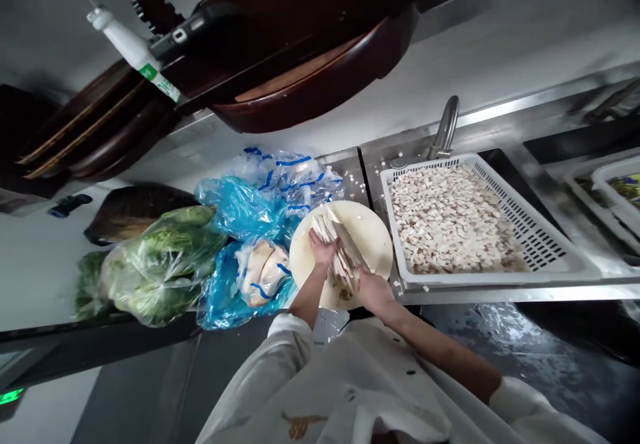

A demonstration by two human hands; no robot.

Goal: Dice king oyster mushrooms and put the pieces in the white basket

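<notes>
My right hand (pixel 374 289) is closed round the handle of a cleaver (pixel 350 243), whose broad blade slants up to the left over a round, cream-coloured cutting board (pixel 375 221). Long pale strips (pixel 325 223), perhaps mushroom, lie in a bundle on the board beside the blade. My left hand (pixel 324 249) grips this bundle from the left, fingers curled over it. Part of the strips is hidden under the hand and blade. A small brownish scrap (pixel 344 294) rests near the board's front edge.
Right of the board, a white perforated basket (pixel 570 272) holds many small diced pieces (pixel 445 217), below a faucet (pixel 447 127). Blue and clear plastic bags (pixel 245 207) and bagged leafy greens (pixel 160 264) crowd the left. Dark round wooden vessels (pixel 320 91) sit above the counter.
</notes>
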